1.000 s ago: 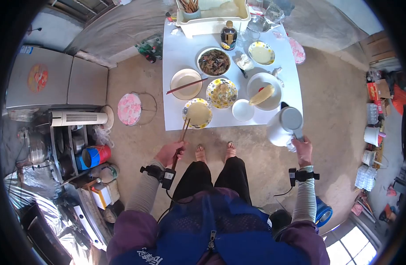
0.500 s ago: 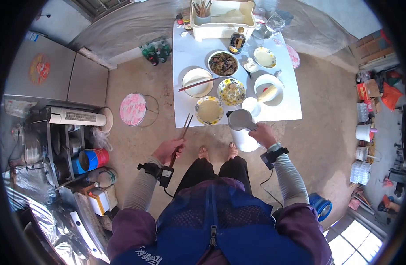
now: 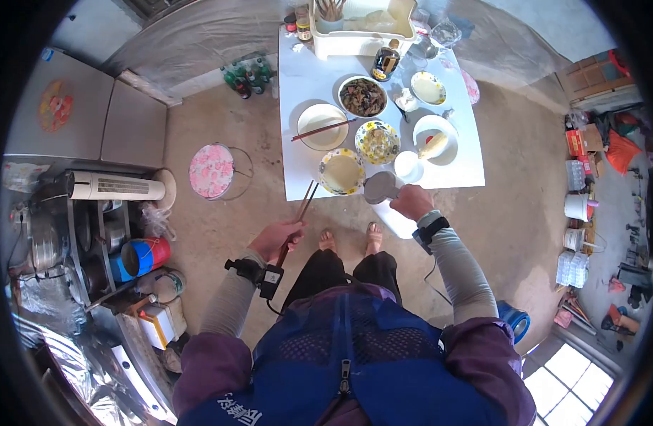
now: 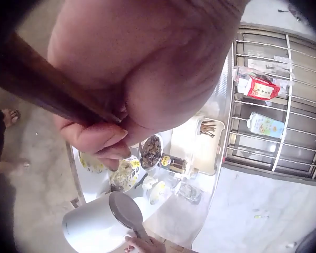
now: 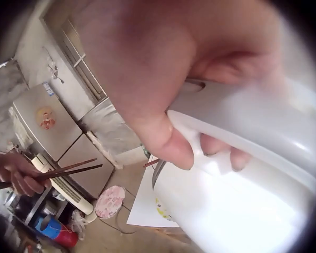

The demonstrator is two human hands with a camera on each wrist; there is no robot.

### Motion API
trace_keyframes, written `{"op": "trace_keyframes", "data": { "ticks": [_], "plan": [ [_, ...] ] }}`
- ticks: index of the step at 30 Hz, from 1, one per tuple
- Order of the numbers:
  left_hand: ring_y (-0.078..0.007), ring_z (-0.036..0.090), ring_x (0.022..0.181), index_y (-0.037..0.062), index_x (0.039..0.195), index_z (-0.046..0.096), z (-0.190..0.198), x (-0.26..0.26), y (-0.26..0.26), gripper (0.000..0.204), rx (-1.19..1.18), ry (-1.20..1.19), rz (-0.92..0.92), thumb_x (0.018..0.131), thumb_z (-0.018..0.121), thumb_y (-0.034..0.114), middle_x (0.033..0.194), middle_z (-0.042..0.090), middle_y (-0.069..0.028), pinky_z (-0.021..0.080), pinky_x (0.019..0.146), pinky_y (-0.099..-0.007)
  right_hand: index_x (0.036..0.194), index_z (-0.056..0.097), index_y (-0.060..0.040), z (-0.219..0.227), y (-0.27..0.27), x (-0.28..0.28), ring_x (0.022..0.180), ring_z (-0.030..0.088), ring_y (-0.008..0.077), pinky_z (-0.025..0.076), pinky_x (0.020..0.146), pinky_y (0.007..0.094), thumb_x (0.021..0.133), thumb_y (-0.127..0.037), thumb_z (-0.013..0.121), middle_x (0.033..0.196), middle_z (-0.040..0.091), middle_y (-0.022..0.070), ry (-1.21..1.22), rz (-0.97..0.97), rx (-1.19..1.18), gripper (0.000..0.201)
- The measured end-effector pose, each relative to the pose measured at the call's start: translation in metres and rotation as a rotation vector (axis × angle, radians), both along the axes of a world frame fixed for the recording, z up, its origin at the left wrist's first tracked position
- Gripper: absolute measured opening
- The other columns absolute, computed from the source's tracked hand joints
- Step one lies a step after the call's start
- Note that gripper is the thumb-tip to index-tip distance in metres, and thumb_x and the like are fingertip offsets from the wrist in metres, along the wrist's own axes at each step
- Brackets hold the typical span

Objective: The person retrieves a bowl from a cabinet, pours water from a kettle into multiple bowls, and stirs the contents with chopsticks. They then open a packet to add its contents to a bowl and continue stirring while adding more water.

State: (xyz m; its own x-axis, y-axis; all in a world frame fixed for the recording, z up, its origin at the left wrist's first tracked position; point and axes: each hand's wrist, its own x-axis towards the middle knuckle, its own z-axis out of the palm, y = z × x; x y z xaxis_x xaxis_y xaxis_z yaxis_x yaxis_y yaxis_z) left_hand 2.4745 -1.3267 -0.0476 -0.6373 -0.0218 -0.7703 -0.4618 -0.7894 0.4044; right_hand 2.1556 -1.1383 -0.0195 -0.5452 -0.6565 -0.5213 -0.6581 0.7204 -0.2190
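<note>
In the head view my left hand (image 3: 277, 238) grips a pair of wooden chopsticks (image 3: 306, 204), their tips just off the table's front edge. My right hand (image 3: 413, 203) holds the handle of a white kettle (image 3: 396, 219) with a grey lid, tilted at the table's front edge. Close to the kettle are a yellow-patterned bowl of pale liquid (image 3: 342, 172) and a small white bowl (image 3: 409, 166). In the right wrist view the fingers (image 5: 180, 151) curl round the kettle's handle. The left wrist view shows the chopsticks (image 4: 58, 87) pinched between thumb and fingers.
The white table (image 3: 295, 181) also bears a dish of dark food (image 3: 362, 97), a bowl with chopsticks across it (image 3: 313, 139), a sauce bottle (image 3: 386, 61) and a cream tray (image 3: 365, 47). A pink-topped stool (image 3: 211, 171) stands left of the table, beyond it a tower fan (image 3: 117, 187).
The kettle has come left from beyond the table's right corner to the front edge near the bowls, and its body now tilts. The left hand still holds the chopsticks, barely moved.
</note>
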Motion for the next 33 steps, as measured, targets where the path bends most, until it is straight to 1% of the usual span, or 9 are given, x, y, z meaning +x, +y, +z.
{"op": "trace_keyframes", "data": {
  "ticks": [7, 9, 12, 15, 21, 24, 27, 30, 33],
  "plan": [
    [-0.0053, 0.046, 0.064, 0.0009, 0.116, 0.052, 0.001, -0.006, -0.010, 0.026, 0.017, -0.004, -0.031, 0.099, 0.045, 0.019, 0.080, 0.051, 0.0016, 0.037, 0.050, -0.0196, 0.087, 0.070, -0.0015, 0.003, -0.008, 0.002, 0.082, 0.066, 0.0352, 0.052, 0.076, 0.0427, 0.069, -0.033, 0.061, 0.085, 0.068, 0.0192, 0.017, -0.016, 0.076, 0.037],
    [-0.0053, 0.046, 0.064, 0.0010, 0.116, 0.053, -0.001, -0.006, -0.012, 0.026, -0.001, -0.009, -0.046, 0.099, 0.045, 0.019, 0.079, 0.051, 0.0015, 0.037, 0.050, -0.0194, 0.088, 0.070, -0.0017, 0.011, -0.011, 0.004, 0.082, 0.066, 0.0351, 0.052, 0.077, 0.0427, 0.069, -0.033, 0.061, 0.086, 0.068, 0.0188, 0.009, -0.026, 0.088, 0.038],
    [-0.0051, 0.045, 0.064, 0.0014, 0.116, 0.053, -0.001, -0.007, -0.013, 0.026, -0.024, -0.021, -0.061, 0.098, 0.045, 0.019, 0.080, 0.051, 0.0011, 0.037, 0.050, -0.0191, 0.087, 0.070, -0.0012, 0.017, -0.016, 0.005, 0.083, 0.066, 0.0350, 0.052, 0.077, 0.0425, 0.069, -0.033, 0.061, 0.085, 0.068, 0.0191, 0.018, -0.016, 0.102, 0.038],
    [-0.0050, 0.045, 0.064, 0.0019, 0.115, 0.054, -0.002, -0.008, -0.014, 0.025, -0.015, -0.028, -0.056, 0.098, 0.046, 0.018, 0.080, 0.051, 0.0005, 0.037, 0.049, -0.0190, 0.086, 0.070, -0.0003, 0.014, -0.017, 0.001, 0.082, 0.066, 0.0347, 0.052, 0.076, 0.0423, 0.069, -0.033, 0.062, 0.084, 0.067, 0.0194, 0.012, -0.017, 0.089, 0.038],
    [-0.0054, 0.046, 0.064, 0.0020, 0.115, 0.054, -0.008, -0.010, -0.017, 0.024, 0.004, -0.027, -0.041, 0.098, 0.046, 0.018, 0.081, 0.051, -0.0004, 0.038, 0.049, -0.0193, 0.082, 0.068, 0.0013, 0.021, -0.014, -0.008, 0.077, 0.065, 0.0357, 0.052, 0.073, 0.0422, 0.068, -0.032, 0.063, 0.080, 0.066, 0.0206, -0.044, -0.028, -0.007, 0.037],
    [-0.0060, 0.046, 0.064, 0.0013, 0.115, 0.053, -0.010, -0.011, -0.018, 0.025, -0.013, -0.025, -0.043, 0.098, 0.046, 0.018, 0.082, 0.051, -0.0011, 0.038, 0.049, -0.0195, 0.088, 0.068, -0.0006, 0.013, 0.003, -0.018, 0.082, 0.065, 0.0342, 0.051, 0.074, 0.0426, 0.067, -0.034, 0.063, 0.084, 0.066, 0.0200, -0.119, -0.067, -0.067, 0.040],
    [-0.0063, 0.046, 0.064, 0.0007, 0.116, 0.052, -0.010, -0.012, -0.018, 0.025, -0.020, -0.021, -0.045, 0.098, 0.045, 0.018, 0.082, 0.050, -0.0015, 0.038, 0.049, -0.0196, 0.086, 0.066, 0.0005, 0.005, 0.026, -0.026, 0.077, 0.064, 0.0341, 0.051, 0.071, 0.0413, 0.067, -0.031, 0.065, 0.081, 0.065, 0.0205, -0.148, -0.091, -0.170, 0.037],
    [-0.0063, 0.046, 0.064, 0.0005, 0.116, 0.051, -0.007, -0.013, -0.019, 0.026, -0.033, -0.034, -0.056, 0.098, 0.045, 0.018, 0.082, 0.050, -0.0014, 0.038, 0.050, -0.0196, 0.088, 0.064, 0.0014, 0.010, 0.055, -0.030, 0.071, 0.063, 0.0283, 0.050, 0.068, 0.0368, 0.068, -0.024, 0.067, 0.075, 0.063, 0.0178, -0.283, -0.230, -0.290, 0.033],
    [-0.0063, 0.045, 0.064, 0.0006, 0.116, 0.051, -0.013, -0.015, -0.020, 0.026, -0.033, -0.032, -0.085, 0.098, 0.045, 0.018, 0.082, 0.050, -0.0012, 0.038, 0.050, -0.0198, 0.095, 0.064, 0.0009, 0.026, 0.083, -0.032, 0.069, 0.062, 0.0186, 0.050, 0.065, 0.0313, 0.070, -0.018, 0.069, 0.075, 0.064, 0.0109, -0.289, -0.367, -0.307, 0.031]
  ]
}}
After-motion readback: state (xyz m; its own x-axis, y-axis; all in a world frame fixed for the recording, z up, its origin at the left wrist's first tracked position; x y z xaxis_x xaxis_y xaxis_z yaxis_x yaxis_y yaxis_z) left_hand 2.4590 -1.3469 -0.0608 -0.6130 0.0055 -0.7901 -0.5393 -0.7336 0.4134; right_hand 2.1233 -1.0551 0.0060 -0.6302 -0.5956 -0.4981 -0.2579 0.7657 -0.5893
